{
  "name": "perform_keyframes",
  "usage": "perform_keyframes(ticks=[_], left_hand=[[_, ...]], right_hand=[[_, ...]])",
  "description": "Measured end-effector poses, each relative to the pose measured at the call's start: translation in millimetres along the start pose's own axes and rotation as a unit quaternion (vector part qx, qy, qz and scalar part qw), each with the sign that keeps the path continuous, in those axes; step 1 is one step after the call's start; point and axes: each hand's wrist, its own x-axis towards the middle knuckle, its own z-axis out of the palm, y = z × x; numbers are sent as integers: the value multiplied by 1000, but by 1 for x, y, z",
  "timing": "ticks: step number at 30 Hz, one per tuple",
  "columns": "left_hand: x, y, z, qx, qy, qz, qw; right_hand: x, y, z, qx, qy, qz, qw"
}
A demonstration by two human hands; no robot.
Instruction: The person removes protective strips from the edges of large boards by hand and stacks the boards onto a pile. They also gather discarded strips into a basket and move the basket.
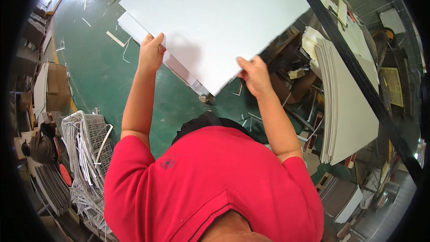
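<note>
The left hand (151, 54) is closed on the left edge of the sheet (215, 18); the right hand (256, 77) pinches its right edge. The sheet is at far centre, above a second sheet (130, 24). A basket (104, 153) stands left.

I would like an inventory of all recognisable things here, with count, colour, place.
Upper board: 1, white, top centre
Lower board: 1 or more, white, beneath
Plastic basket: 1, whitish, left
Strips: many, white, in basket
Stacked panels: several, pale, right
Cardboard box: 1, brown, left
Floor: 1, green, below
Band: 1, black, crossing right side
Shirt: 1, red, bottom centre
Left hand: 1, bare, upper board's left edge
Right hand: 1, bare, upper board's right edge
</note>
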Motion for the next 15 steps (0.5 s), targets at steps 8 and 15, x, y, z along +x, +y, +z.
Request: perform_keyframes(ticks=[8, 15], left_hand=[[28, 2, -75, 323, 88, -106, 936], [28, 16, -94, 433, 51, -146, 888]], right_hand=[[16, 40, 75, -78, 12, 123, 989], [3, 54, 90, -118, 12, 98, 988]])
